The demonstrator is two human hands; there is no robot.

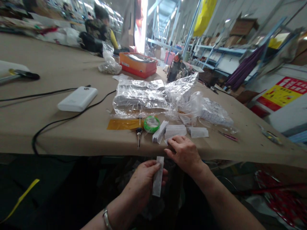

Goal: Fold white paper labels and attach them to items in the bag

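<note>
Right of the green disc (152, 124), the right hand (185, 154), grip unclear, seemingly picks at stacked strips (176, 130), needing fingertip care; the left hand (142, 177) pinches a white strip (157, 183).

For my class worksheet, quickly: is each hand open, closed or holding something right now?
Left hand: closed, holding a pale strip.
Right hand: fingers bent at the stack of strips; whether it grips any cannot be told.

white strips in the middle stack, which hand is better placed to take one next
Probably the right hand: its fingertips are at the middle stack of white strips, while the left hand holds a strip in front of the table.
</note>
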